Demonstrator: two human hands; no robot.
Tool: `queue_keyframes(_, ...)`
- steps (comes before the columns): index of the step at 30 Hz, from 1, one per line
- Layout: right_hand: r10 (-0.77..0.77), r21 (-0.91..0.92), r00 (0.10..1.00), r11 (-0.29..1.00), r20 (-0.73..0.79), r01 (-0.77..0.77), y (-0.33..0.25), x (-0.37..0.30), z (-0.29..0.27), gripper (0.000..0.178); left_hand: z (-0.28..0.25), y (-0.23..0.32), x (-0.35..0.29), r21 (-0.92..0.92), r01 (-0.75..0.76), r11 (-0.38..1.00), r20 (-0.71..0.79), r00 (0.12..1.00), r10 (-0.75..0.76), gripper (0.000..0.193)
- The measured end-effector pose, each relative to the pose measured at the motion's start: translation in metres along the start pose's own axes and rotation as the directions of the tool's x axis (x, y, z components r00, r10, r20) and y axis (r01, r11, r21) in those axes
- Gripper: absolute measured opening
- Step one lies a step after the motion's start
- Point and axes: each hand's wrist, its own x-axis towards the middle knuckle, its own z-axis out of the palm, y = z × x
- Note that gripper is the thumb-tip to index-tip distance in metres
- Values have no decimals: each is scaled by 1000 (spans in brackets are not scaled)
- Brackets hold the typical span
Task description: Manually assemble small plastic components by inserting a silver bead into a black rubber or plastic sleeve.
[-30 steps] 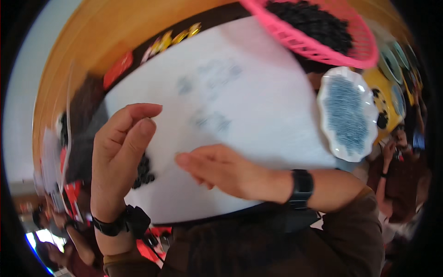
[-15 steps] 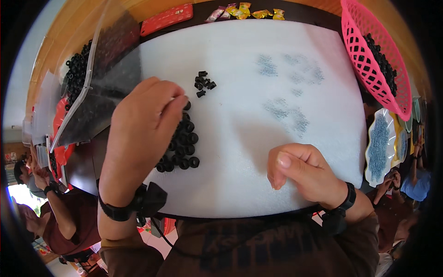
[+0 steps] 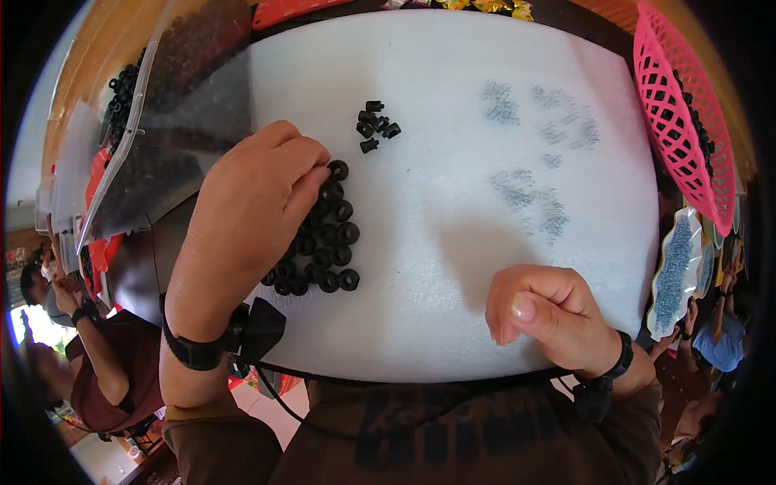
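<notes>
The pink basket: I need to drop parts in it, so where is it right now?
In the head view the pink basket stands at the upper right, off the white foam sheet's right edge.

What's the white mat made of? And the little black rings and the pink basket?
The white mat looks like soft foam sheet: matte with a fine pebbly grain. The black rings seem to be rubber or plastic, dull black with a faint sheen; I can't tell which. The pink basket looks like moulded plastic, glossy with an open lattice.

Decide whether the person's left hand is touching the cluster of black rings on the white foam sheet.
Touching: the head view shows the left hand fingertips resting on the top rings of the black ring cluster.
</notes>
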Motion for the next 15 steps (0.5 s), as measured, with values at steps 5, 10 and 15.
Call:
queue_keyframes(5,9,23,999,1000,-34,-8,0,0,1,29,0,3,2,-39,12,999,-35,999,-13,14)
queue_keyframes(10,-1,7,1000,1000,-23,1,0,-1,2,29,3,5,9,33,-16,999,-3,1000,17,15)
queue_keyframes(15,53,-45,997,997,-63,-56,-6,-1,5,30,7,10,12,93,-58,994,-49,997,63,14)
